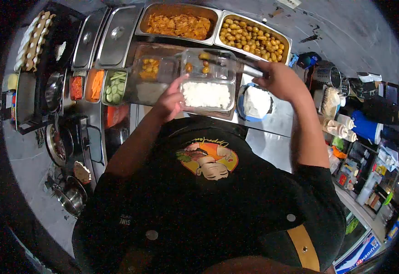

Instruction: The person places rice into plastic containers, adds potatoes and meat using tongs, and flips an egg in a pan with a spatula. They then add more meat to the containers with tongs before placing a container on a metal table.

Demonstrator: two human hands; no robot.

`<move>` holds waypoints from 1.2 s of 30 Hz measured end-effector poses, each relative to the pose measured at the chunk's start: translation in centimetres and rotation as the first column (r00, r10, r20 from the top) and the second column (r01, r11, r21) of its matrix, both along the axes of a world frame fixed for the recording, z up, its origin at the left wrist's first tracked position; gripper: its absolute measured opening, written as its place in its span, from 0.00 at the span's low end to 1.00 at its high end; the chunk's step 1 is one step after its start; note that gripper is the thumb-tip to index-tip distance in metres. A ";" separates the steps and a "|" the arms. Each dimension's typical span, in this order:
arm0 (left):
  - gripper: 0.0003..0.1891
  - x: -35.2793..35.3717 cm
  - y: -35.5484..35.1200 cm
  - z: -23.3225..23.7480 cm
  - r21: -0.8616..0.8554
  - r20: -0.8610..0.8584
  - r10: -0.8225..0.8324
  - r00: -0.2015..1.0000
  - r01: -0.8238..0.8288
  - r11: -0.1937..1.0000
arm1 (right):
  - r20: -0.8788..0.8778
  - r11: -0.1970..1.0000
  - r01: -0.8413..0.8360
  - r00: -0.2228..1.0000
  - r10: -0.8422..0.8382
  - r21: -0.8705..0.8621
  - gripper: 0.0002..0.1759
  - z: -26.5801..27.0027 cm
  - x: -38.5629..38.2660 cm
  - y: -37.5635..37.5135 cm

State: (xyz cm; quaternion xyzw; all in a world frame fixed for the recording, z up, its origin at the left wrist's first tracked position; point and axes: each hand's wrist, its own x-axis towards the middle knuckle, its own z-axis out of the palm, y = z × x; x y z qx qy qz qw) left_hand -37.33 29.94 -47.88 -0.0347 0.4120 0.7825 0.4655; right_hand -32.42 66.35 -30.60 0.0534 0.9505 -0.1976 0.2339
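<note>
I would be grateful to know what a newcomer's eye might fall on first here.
Probably the white rice in the near half of the clear container, beside the left hand. Beyond it, saucy orange food and golden, potato-like balls lie in two steel trays. The colourful cartoon print on the black clothing, near the middle, may also stand out.

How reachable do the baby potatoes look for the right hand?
Probably yes: the right hand, holding a metal utensil, is close to the uncovered pan of baby potatoes, and nothing visible blocks access from above.
</note>
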 end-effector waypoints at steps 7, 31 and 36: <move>0.42 -1.5 -2.7 -0.2 0.037 0.002 0.006 1.000 -0.006 0.999 | -0.140 0.998 0.059 0.989 -0.057 0.014 0.30 0.2 -1.7 0.0; 0.46 -10.7 -20.6 4.0 0.098 0.021 0.072 0.997 -0.074 0.992 | 0.062 0.878 0.041 0.995 -0.080 0.476 0.21 -10.1 -23.1 -11.0; 0.45 -11.9 -22.6 1.8 0.089 -0.018 -0.003 1.000 0.004 0.996 | -0.019 0.894 0.063 0.998 -0.061 0.444 0.20 -11.9 -23.4 -11.2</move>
